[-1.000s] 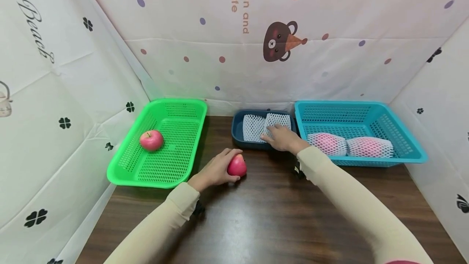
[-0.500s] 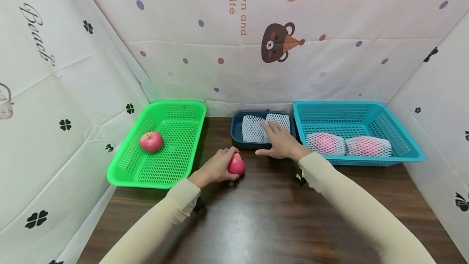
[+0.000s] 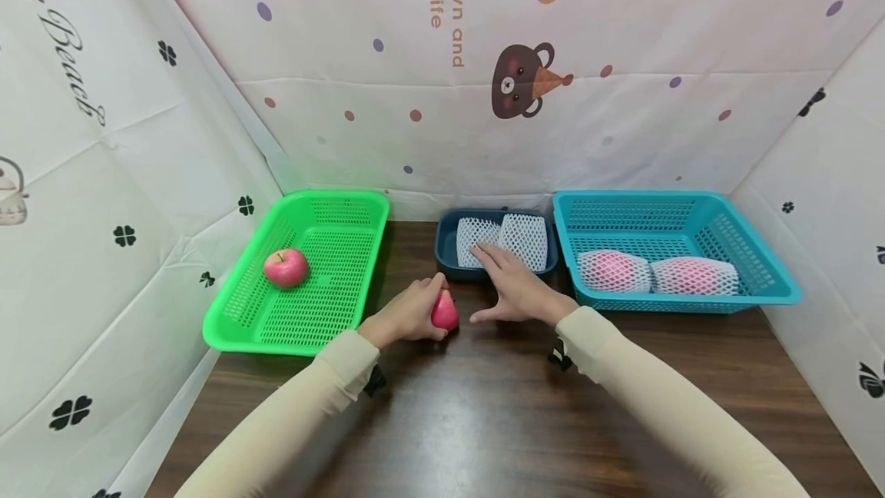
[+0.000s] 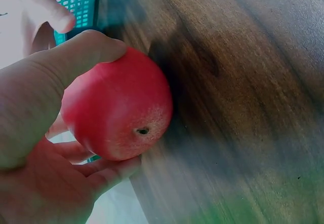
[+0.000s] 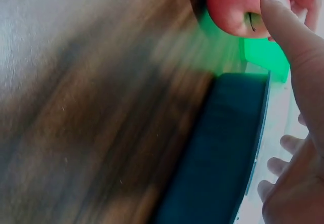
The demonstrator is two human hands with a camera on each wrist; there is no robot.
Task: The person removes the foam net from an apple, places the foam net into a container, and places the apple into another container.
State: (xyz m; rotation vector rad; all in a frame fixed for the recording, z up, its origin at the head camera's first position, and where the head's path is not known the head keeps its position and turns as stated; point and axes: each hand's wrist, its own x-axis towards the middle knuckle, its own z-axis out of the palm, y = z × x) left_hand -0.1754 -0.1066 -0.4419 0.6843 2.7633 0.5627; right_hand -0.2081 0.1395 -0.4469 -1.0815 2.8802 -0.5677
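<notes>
My left hand (image 3: pixel 408 312) grips a red apple (image 3: pixel 445 312) over the middle of the table, thumb on one side and fingers on the other. In the left wrist view the apple (image 4: pixel 121 102) shows its blossom end, with the thumb pressed along its top. My right hand (image 3: pixel 518 287) is open, fingers spread, just right of the apple and in front of the dark blue tray (image 3: pixel 448 252). Nothing is in its grasp. Two white foam net sleeves (image 3: pixel 523 240) lie in that tray, the left one partly behind the right fingertips.
A green basket (image 3: pixel 376 252) at the left holds one apple (image 3: pixel 286 267). At the right, a blue basket (image 3: pixel 767 260) holds two apples in white foam nets (image 3: pixel 694 276). A printed cloth (image 3: pixel 311 129) hangs behind and at both sides of the wooden table (image 3: pixel 470 421).
My right hand has drawn back from the foam sleeves, moving left and nearer to the apple, with its fingers spread. The left hand keeps its grip on the apple, almost still.
</notes>
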